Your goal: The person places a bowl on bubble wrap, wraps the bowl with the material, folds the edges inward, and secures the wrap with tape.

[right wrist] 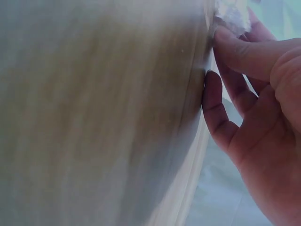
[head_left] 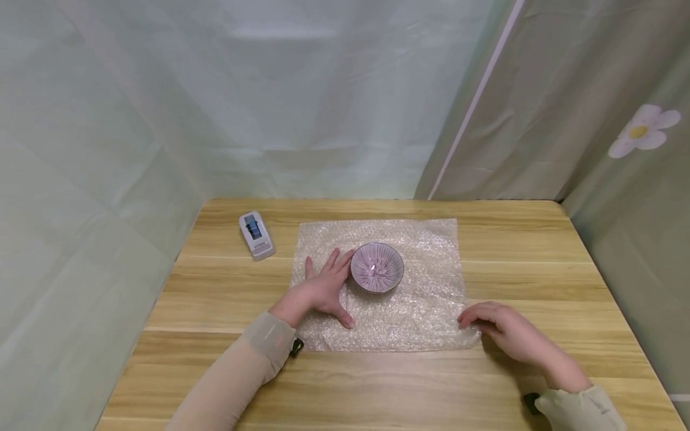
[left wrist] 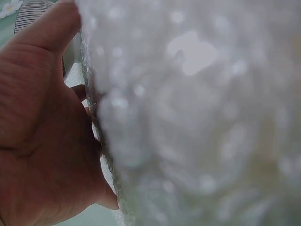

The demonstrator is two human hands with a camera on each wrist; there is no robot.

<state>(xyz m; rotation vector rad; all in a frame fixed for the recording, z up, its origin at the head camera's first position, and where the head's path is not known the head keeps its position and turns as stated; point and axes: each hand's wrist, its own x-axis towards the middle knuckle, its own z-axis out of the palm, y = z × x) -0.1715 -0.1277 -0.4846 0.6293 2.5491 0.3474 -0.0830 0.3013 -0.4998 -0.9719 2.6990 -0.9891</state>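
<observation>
A sheet of bubble wrap (head_left: 420,323) lies spread on the wooden table, and a small bowl (head_left: 377,267) with purple-striped walls stands upright on it. My left hand (head_left: 326,290) rests on the bubble wrap with fingers spread, its fingertips close beside the bowl's left side; whether they touch it I cannot tell. At the sheet's front right corner, my right hand (head_left: 501,329) pinches the edge between thumb and fingers. In the right wrist view a bit of bubble wrap (right wrist: 235,16) shows at those fingertips. Blurred bubble wrap (left wrist: 197,113) fills most of the left wrist view.
A white and grey handheld device (head_left: 257,236) with a dark window lies at the table's back left. The wooden table (head_left: 539,257) ends against pale green curtains (head_left: 323,120) at the back and sides. One curtain carries a white flower print (head_left: 644,130).
</observation>
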